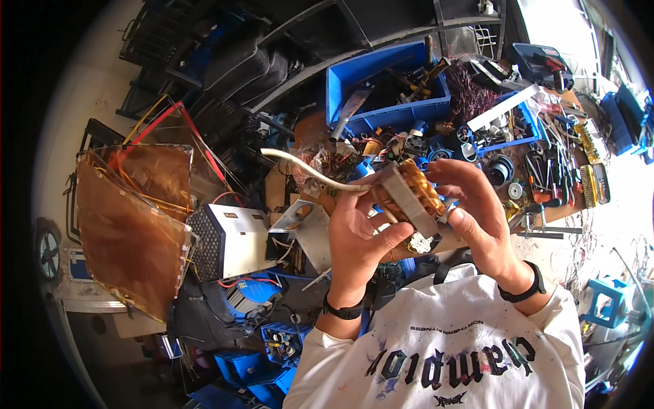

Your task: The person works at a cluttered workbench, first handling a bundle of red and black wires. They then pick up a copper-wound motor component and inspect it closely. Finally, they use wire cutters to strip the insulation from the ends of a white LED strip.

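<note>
Between my two hands, above the workbench edge, is a copper-wound coil (424, 187) on a grey metal core, tilted. A thick white cable (300, 163) runs out from its left side and curves away to the upper left. My left hand (357, 235) is closed round the coil's left side, the thumb lying along the lower edge of the core. On the right side, my right hand (485, 228) curls its fingers and thumb round the coil's end. A small silvery part shows by the right thumb. The fingertips behind the coil are hidden.
Behind the coil stands a blue bin (392, 112) of tools. Hand tools (548, 174) and loose parts crowd the bench's right side. A white perforated metal case (238, 235) and a large brown translucent panel (136, 232) are at left. Blue crates (252, 375) stand below.
</note>
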Tool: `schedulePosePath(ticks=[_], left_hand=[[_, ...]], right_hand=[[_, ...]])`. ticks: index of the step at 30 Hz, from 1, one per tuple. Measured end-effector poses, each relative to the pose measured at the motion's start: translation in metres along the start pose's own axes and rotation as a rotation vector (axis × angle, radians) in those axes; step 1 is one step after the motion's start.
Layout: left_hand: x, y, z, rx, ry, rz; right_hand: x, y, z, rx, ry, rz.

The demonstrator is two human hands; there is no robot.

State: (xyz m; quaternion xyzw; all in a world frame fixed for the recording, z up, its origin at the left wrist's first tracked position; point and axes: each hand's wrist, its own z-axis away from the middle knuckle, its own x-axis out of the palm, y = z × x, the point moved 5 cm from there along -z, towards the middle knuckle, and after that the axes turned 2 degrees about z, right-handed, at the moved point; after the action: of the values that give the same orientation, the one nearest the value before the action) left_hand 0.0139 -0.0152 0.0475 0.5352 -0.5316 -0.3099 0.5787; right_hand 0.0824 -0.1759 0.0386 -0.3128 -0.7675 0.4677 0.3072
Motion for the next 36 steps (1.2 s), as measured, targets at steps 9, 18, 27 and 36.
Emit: schedulePosePath(ticks=[9,18,27,36], left_hand=[[0.02,0.012,0.002,0.255,0.007,-0.67],[0.036,0.025,0.003,0.438,0.004,-0.99],[0.029,0.028,0.001,0.435,-0.01,-0.947],[0.026,0.041,-0.013,0.488,0.022,-0.664]], right_hand=[[0.016,0.031,0.009,0.341,-0.007,-0.423],[0.021,0.037,0.012,0.362,0.078,-0.799],[0.018,0.027,0.013,0.336,0.104,-0.713],[0.02,0.019,0.014,0.34,0.067,-0.679]])
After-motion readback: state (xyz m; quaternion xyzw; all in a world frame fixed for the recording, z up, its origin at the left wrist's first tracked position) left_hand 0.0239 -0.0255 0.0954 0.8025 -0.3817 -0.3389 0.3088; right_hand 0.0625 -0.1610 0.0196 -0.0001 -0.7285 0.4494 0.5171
